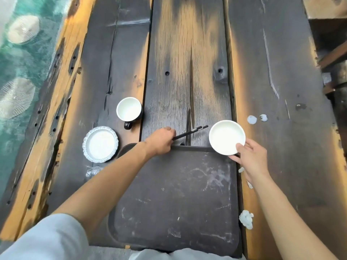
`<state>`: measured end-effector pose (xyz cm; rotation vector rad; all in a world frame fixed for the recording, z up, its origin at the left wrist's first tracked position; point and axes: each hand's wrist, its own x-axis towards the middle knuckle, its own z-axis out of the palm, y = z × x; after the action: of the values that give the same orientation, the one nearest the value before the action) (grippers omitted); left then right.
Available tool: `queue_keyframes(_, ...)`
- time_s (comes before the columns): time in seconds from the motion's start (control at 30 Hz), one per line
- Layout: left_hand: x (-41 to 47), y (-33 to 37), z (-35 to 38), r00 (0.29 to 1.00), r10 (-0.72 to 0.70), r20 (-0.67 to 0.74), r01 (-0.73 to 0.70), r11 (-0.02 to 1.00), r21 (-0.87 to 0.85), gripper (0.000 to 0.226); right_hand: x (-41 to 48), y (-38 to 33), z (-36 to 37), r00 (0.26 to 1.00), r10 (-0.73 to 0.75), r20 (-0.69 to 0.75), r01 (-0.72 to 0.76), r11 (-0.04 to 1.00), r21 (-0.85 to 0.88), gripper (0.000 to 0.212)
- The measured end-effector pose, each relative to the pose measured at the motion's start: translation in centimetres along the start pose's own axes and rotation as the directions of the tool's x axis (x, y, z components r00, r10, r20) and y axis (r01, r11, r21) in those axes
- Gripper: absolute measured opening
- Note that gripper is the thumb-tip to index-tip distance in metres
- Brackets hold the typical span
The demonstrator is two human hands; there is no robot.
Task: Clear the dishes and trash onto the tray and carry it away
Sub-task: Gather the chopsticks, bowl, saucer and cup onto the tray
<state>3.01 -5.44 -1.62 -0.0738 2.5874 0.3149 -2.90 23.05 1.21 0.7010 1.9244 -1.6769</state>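
Observation:
A dark scuffed tray (174,199) lies on the wooden table in front of me. My left hand (159,140) is closed on a pair of black chopsticks (191,130) just past the tray's far edge. My right hand (251,156) grips the near rim of a white bowl (226,136) at the tray's far right corner. A black mug with a white inside (129,109) stands to the left. Below the mug sits a white plate with a frilled rim (100,144). Crumpled white paper (246,219) lies right of the tray.
Small white scraps (249,184) lie beside my right forearm, and a clear wrapper (93,170) sits left of the tray. Two pale spots (252,119) mark the right plank. The table's left edge drops to a teal floor (20,62).

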Motion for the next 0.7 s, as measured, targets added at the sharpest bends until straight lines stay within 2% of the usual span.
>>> queue_keyframes(0.13, -2.8, 0.6, 3.0, 0.994, 0.102, 0.039, -0.107, 0.987, 0.123, 0.027, -2.1, 1.6, -0.3, 0.999, 0.028, -0.019, -0.027, 0.999, 0.032, 0.043)
queue_keyframes(0.33, -3.4, 1.2, 4.9, 0.992, 0.118, 0.040, -0.124, 0.962, 0.243, 0.036, -3.6, 3.4, -0.1, 0.998, 0.056, -0.038, -0.055, 0.998, 0.035, 0.041)
queue_keyframes(0.53, -3.3, 1.1, 5.6, 0.994, 0.101, -0.031, -0.092, 0.973, 0.211, 0.036, -3.9, 4.7, -0.1, 0.995, 0.083, -0.056, -0.082, 0.997, 0.006, 0.041)
queue_keyframes(0.7, -3.8, 1.0, 6.2, 0.970, 0.124, -0.210, -0.099, 0.987, 0.124, 0.024, -4.0, 5.1, -0.3, 0.992, 0.106, -0.063, -0.106, 0.994, 0.001, 0.043)
